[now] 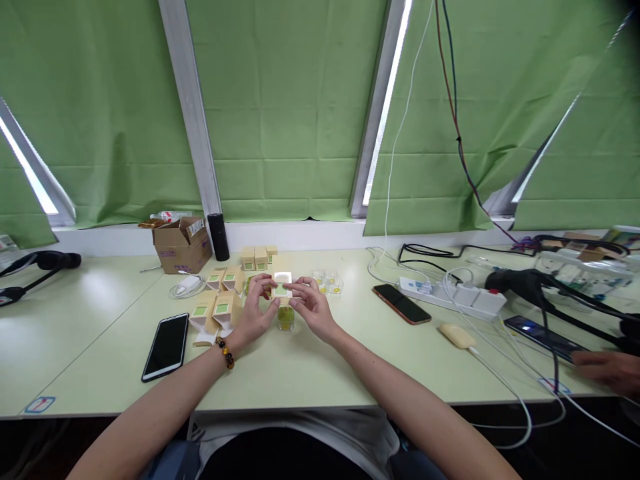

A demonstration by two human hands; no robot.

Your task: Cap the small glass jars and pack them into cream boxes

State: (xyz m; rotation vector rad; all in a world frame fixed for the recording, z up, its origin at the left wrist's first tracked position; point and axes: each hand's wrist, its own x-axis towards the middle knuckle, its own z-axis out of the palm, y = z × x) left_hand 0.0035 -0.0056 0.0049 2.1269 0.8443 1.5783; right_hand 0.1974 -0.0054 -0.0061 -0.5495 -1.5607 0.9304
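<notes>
White-faced box point(282, 279) — green panel point(280, 291), squarish, left fingers point(262, 285) and right fingers point(304, 291) clamped on it

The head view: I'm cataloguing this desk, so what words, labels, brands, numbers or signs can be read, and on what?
No words, brands or numbers are legible.
Red arrow, apparently: blue-framed sticker at the left.
Blurred: purple print and white label on the cardboard box.
Unclear: red mark on the right sticker.

Office-like room, long desk point(345, 380), power strip point(477, 303)
</notes>
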